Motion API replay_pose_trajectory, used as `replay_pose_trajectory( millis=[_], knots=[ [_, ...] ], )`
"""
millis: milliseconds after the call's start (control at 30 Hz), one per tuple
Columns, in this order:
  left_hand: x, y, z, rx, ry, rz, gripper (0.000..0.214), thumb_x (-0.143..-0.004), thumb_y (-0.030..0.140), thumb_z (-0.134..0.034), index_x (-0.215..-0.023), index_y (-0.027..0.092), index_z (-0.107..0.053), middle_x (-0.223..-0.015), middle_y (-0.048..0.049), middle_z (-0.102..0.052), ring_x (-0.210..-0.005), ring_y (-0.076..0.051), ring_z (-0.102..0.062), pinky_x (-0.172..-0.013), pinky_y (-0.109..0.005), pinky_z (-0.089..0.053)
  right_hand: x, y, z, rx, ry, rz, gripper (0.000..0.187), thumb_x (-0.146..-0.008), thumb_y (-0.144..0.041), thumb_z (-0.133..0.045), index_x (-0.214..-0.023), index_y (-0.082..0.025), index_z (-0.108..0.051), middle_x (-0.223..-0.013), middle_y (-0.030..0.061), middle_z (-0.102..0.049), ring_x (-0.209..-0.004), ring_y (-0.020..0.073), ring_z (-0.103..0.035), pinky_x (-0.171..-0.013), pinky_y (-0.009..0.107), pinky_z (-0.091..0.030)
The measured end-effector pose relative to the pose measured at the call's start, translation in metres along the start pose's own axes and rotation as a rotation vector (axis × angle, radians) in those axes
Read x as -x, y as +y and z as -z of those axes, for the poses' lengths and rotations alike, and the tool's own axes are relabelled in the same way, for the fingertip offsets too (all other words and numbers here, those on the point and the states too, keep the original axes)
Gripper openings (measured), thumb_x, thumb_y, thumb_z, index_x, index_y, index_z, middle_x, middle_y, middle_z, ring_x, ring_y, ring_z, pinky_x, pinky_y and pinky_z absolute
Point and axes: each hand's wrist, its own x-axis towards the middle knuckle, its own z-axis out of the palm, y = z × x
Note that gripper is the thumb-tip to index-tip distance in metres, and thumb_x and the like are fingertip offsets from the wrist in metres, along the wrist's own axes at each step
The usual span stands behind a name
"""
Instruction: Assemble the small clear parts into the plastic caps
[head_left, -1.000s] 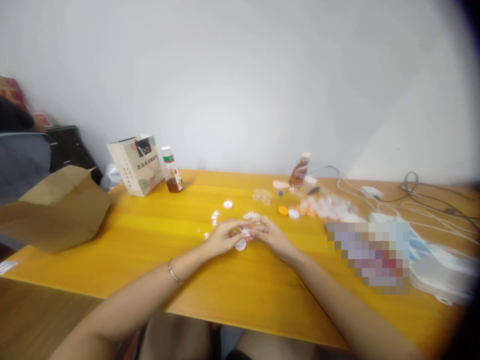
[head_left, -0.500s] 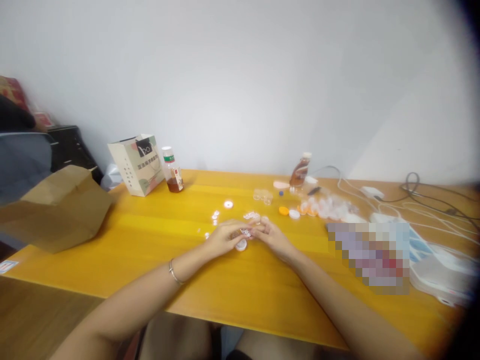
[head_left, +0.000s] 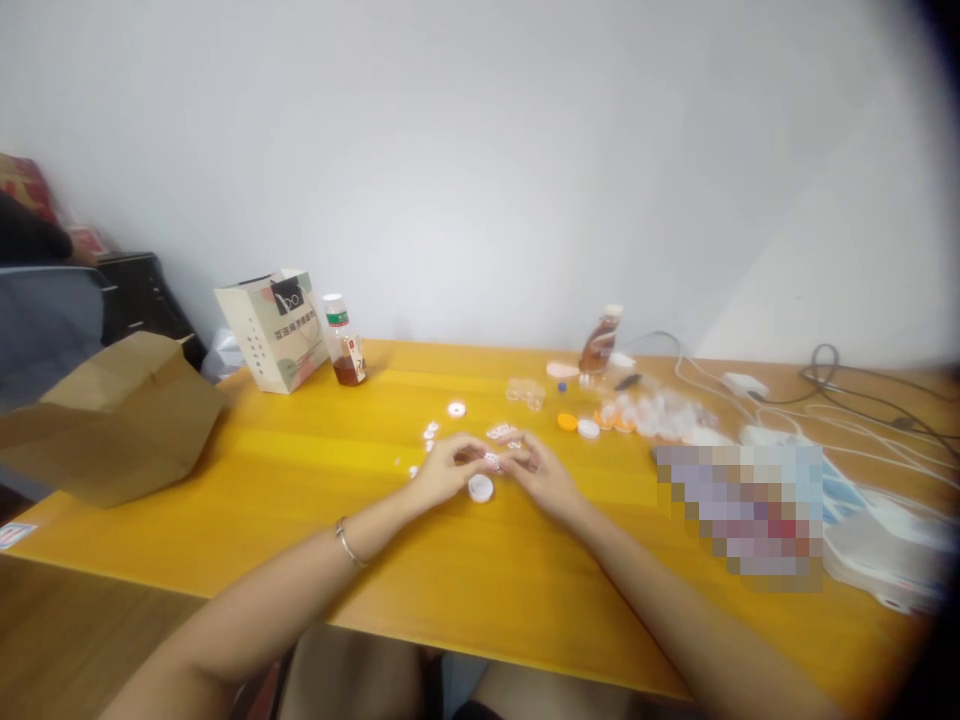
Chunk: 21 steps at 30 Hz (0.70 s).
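Note:
Between the fingertips of my left hand (head_left: pixel 450 470) and my right hand (head_left: pixel 546 478) is a small white piece with dark spots (head_left: pixel 493 460). Both hands pinch it from opposite sides, just above the table; its exact kind is too small to tell. A round white cap (head_left: pixel 481 488) lies just below it, near my left thumb. Several white pieces (head_left: pixel 501 432) lie behind my fingers, partly hidden by them. Small white round bits (head_left: pixel 430 430) are scattered left of my left hand, with a white disc (head_left: pixel 456 409) behind them.
On the wooden table (head_left: pixel 450 580), clear plastic pieces (head_left: pixel 525 392), an orange cap (head_left: pixel 567 422) and a heap of caps (head_left: pixel 660 412) lie farther back. Two bottles (head_left: pixel 346 350), a paper bag (head_left: pixel 281 335), brown paper (head_left: pixel 127 420) and cables (head_left: pixel 847 400) surround them.
My fingers have shifted slightly, and the white piece between them shows at a different angle. The round cap below is less covered by my left hand.

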Motion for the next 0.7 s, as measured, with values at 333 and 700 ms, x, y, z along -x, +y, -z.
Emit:
replay_pose_trajectory(
  millis=[333,700],
  knots=[
    [0.004,0.010,-0.001,-0.195,0.060,-0.157,0.012,-0.073,0.024,-0.057,-0.081,0.015,-0.059,-0.077,-0.0030,-0.056,-0.074,-0.013,-0.052,-0.067,-0.024,-0.042,0.000,0.001,-0.002,0.049,0.002,0.090,0.024,-0.073,-0.035,-0.055,-0.090,-0.023,-0.044,-0.078,0.0008,-0.064,-0.081,0.0168,-0.061,-0.080,0.034,-0.044],
    [0.009,0.020,0.004,-0.307,-0.038,-0.425,0.014,-0.081,0.018,-0.047,-0.090,0.016,-0.057,-0.087,-0.0060,-0.057,-0.085,-0.015,-0.053,-0.078,-0.027,-0.042,-0.006,0.008,0.009,-0.100,-0.031,-0.033,0.022,-0.068,-0.034,-0.062,-0.084,-0.021,-0.054,-0.079,-0.0007,-0.060,-0.071,0.0122,-0.054,-0.068,0.026,-0.041]
  ],
)
